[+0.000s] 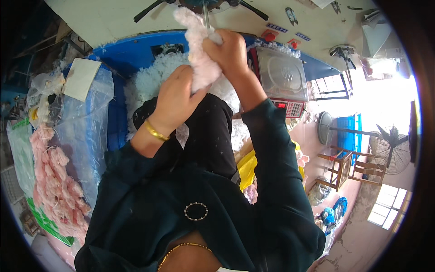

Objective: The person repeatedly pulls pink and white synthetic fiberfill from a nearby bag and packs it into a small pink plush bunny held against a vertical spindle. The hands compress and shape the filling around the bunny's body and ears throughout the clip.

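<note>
Between my hands is a pale pink fluffy plush piece (199,50), its upper part up against a thin metal tube (205,17) that points down from the machine. My right hand (230,53) is closed round the plush just below the tube. Lower down, my left hand (174,93), with a gold bangle at the wrist, grips the plush's bottom end. The fingertips of both hands are partly hidden by the fur. White fibre stuffing (156,77) lies in the blue bin (118,97) beneath.
A digital scale with a metal pan (281,75) stands right of my right forearm. Red knobs (269,36) sit on the pale machine top, with small snips (291,16) beyond. Pink plush pieces (56,181) are heaped at left. A wooden chair (337,167) and fan (390,147) stand right.
</note>
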A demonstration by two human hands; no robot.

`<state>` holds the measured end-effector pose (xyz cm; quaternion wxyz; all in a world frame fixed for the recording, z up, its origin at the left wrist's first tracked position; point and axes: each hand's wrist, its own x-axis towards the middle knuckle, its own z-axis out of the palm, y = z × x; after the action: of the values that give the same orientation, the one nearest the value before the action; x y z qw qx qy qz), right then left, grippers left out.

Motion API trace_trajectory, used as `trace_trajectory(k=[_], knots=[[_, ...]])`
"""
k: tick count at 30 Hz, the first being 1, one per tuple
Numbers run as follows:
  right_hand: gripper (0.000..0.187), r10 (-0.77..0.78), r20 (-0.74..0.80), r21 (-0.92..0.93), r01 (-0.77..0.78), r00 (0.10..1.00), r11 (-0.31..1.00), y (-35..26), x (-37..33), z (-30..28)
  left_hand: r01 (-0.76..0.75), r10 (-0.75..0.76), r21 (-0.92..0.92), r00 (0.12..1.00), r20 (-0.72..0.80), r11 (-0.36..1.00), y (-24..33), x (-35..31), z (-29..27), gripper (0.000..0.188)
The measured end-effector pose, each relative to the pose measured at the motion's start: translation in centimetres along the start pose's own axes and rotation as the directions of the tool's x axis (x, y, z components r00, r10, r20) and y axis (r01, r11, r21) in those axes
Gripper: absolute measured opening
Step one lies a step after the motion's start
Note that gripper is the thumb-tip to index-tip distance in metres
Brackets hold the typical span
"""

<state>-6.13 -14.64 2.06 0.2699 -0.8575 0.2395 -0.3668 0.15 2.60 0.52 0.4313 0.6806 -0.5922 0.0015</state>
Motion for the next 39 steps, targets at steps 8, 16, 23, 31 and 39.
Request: trace_trajectory(k=[8, 16, 23, 31, 39], knots=[[0.036, 0.132, -0.092, -0.125, -0.143, 0.987, 0.982, 1.0, 6.6, 2.1, 0.419, -0.486, -0.908, 0.795, 0.363, 0.006, -3.6, 5.1, 1.6, 0.029], [0.033, 0.198, -0.018, -0.151, -0.198, 0.98, 0.969, -0.3, 2.1, 1.2, 0.535, -0.611, -0.826, 0.718, 0.332, 0.179, 1.2, -0.5, 4.9, 0.021], [0.035, 0.185, 0.055, -0.179, -0.172, 0.981, 0.969, -1.0, 3.2, 1.1, 0.336, -0.402, -0.466, 0.914, -0.047, 0.818, -1.3, 4.0, 1.7, 0.017], [0.034, 0.203, 0.024, 0.112, -0.205, 0.979, 0.972, 1.3, 1.2, 1.5, 0.332, -0.36, -0.857, 0.914, 0.188, 0.394, -1.5, 1.4, 2.7, 0.04], [0.016, 0.038, 0.013, 0.608, -0.038, 0.999, 0.793, 3.0, -0.8, 1.4, 0.409, -0.375, -0.899, 0.817, 0.438, -0.158, -1.1, 1.1, 2.8, 0.029]])
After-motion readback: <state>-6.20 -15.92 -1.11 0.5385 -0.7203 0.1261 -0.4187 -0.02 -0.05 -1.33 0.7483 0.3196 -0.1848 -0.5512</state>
